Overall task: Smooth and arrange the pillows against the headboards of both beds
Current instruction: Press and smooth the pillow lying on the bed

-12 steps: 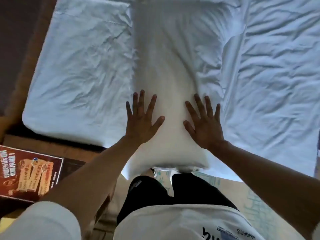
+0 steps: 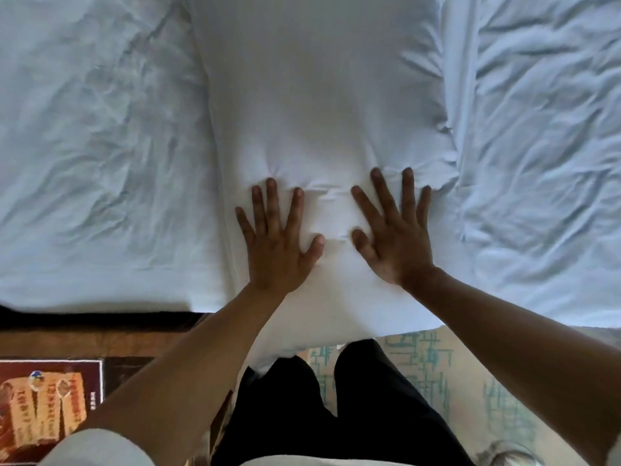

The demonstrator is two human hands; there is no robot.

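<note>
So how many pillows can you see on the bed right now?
1. The pillow lies down the middle of the bed, with both hands pressed flat on its near end. Others may lie out of view.

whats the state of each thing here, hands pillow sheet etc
left hand: open, flat, fingers spread, pressing on the pillow
right hand: open, flat, fingers spread, pressing on the pillow
pillow: lying flat on the bed, mostly smooth, small creases by the fingertips, near corner hanging over the bed edge
sheet: wrinkled on both sides of the pillow
book: closed, lying flat, cover up
</note>
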